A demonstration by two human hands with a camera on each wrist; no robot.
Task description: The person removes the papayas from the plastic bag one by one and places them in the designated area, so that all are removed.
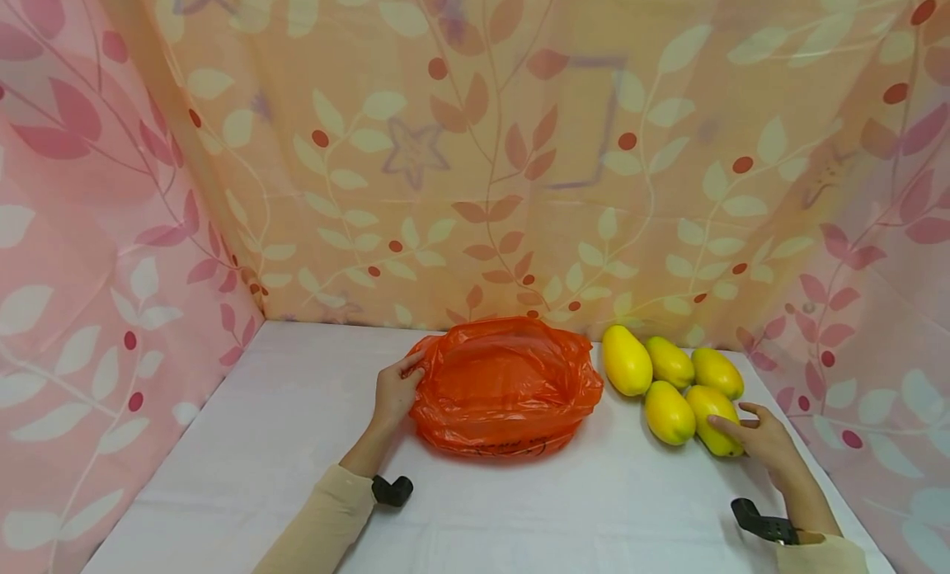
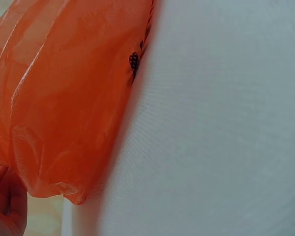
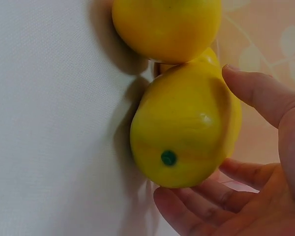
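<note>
An orange-red plastic bag (image 1: pixel 505 384) sits on the table with its mouth spread toward the head camera. My left hand (image 1: pixel 397 390) pinches the bag's left rim between thumb and fingers; only part of that hand (image 2: pixel 7 204) shows in the left wrist view, beside the bag (image 2: pixel 69 98). At the right, my right hand (image 1: pixel 768 438) is around the nearest yellow mango (image 1: pixel 716 430). In the right wrist view the mango (image 3: pixel 184 132) has a green stem spot facing the camera. The thumb lies over one side, and loosely bent fingers reach along the other; a firm hold does not show.
Several more yellow mangoes (image 1: pixel 670 413) lie grouped between the bag and the right hand, close to the back edge. A white cloth covers the table (image 1: pixel 557 508). Leaf-patterned curtains (image 1: pixel 482 145) enclose the back and both sides.
</note>
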